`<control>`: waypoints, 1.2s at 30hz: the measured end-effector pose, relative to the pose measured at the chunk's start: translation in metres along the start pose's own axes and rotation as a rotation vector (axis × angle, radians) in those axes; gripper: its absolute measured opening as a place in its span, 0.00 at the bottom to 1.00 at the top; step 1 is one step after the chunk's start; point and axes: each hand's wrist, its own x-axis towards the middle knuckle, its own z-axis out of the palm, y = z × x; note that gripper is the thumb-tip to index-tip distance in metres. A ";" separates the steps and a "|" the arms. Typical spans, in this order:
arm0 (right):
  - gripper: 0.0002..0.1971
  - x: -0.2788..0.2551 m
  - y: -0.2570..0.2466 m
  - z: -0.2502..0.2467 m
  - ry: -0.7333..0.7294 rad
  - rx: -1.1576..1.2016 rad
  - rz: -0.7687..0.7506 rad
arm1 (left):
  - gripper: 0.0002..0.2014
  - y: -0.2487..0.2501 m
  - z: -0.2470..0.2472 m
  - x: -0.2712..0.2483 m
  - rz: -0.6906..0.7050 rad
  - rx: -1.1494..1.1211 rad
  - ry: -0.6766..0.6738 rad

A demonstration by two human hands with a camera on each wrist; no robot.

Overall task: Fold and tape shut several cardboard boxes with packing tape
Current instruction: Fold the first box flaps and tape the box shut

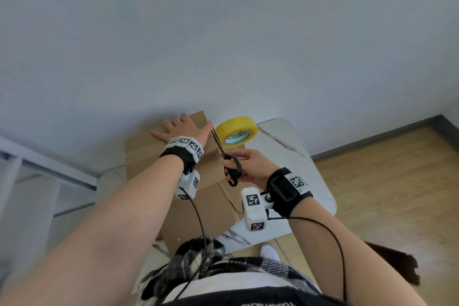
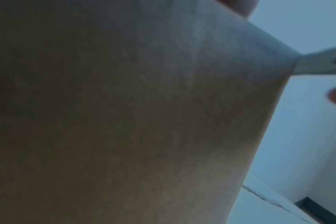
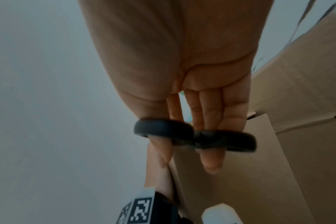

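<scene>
On the box (image 1: 149, 154), left grip (image 1: 182, 129) presses flat; right grip (image 1: 250, 166) holds scissors (image 1: 229, 160)

yellow tape roll (image 1: 236, 131), blk scissors (image 1: 229, 164)

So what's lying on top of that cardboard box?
The left hand presses flat on the cardboard box, over a strip of tape. The scissors in the right hand reach its far corner. Anything beneath the palm is hidden.

A plain home room: bare grey wall (image 1: 223, 32), wood-look floor (image 1: 397, 181), marble-patterned table (image 1: 285, 146).
</scene>
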 end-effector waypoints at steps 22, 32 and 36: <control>0.17 0.053 0.007 0.039 -0.043 0.122 0.137 | 0.43 -0.033 0.006 0.013 -0.030 -0.012 0.071; 0.22 0.063 0.002 0.029 -0.093 0.107 0.140 | 0.42 -0.026 0.003 0.014 -0.051 -0.015 0.068; 0.17 0.063 0.003 0.027 -0.073 0.088 0.115 | 0.42 -0.026 0.003 0.013 -0.053 -0.015 0.067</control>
